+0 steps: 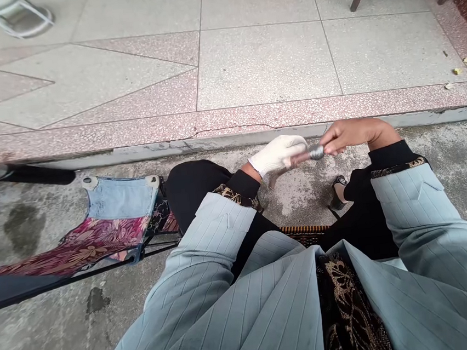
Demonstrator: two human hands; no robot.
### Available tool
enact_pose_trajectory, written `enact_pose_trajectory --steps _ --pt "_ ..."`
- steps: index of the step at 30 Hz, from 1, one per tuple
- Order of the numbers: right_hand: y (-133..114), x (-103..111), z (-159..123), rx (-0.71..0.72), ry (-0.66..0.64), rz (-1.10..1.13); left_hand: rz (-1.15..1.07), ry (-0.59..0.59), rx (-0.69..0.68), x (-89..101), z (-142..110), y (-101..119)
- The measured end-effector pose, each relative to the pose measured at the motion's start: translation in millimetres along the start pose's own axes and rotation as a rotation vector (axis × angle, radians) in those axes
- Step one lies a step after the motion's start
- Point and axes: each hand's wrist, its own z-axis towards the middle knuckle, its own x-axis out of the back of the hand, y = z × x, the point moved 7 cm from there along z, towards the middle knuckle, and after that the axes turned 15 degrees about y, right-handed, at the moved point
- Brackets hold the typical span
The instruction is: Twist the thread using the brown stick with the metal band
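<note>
Far left, a folding chair slung with pale denim and red floral cloth stands on a stained grey concrete floor. Next along, the left hand, in a white knit glove, is clenched around the near end of a slim brown rod. A dull grey metal collar caps the rod, which is held in the air between the hands, over the concrete and short of a pink terrazzo step edge. The bare right hand comes in from the other side, its fingers closed on the collar, thumb hidden. Below it sits a black shoe. Further right runs a pale blue-grey pinstriped jacket cuff. The hold looks sound: the glove anchors the shaft, bare fingertips keep feel of the metal, and the hands work close together.
</note>
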Motion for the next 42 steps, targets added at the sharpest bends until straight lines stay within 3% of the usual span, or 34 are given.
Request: enact_pose_trajectory --steps 3,5,7,9,14,18,22,25,27,30,34,39,42 --pt "-21 35 -14 0.146 0.454 0.289 -0.100 0.053 0.114 1.9 -1 -1" --pt "-18 54 -22 0.162 0.751 0.382 -0.120 0.015 0.146 -2.8 -3 1" --pt "-8 62 -20 0.100 0.912 0.345 -0.093 -0.033 0.130 -7.8 -5 6" --pt "4 64 -11 0.000 0.953 0.210 -0.028 -0.050 0.091 -10.2 -6 10" --pt "18 61 7 -0.246 0.882 -0.431 0.082 -0.093 0.021 -14.1 -7 9" --pt "23 44 18 -0.357 0.575 -0.739 0.143 -0.068 0.022 -9.9 -6 1" --pt "39 16 20 -0.372 0.180 -0.656 0.180 -0.005 0.026 -0.7 -4 0" --pt "39 -9 16 -0.265 -0.092 -0.422 0.177 0.034 0.002 4.9 -1 4" --pt "30 -18 12 -0.177 -0.187 -0.274 0.168 0.060 0.007 8.1 1 4" --pt "17 -17 8 -0.101 -0.191 -0.165 0.163 0.116 0.001 12.1 4 1" --pt "7 -7 4 -0.072 -0.101 -0.127 0.094 0.124 0.027 8.1 7 -12" --pt "-1 11 1 -0.005 0.126 -0.052 -0.104 0.058 0.184 -9.3 5 -26" --pt "-2 24 2 0.018 0.319 -0.004 -0.098 -0.007 0.270 -20.0 -4 -24"
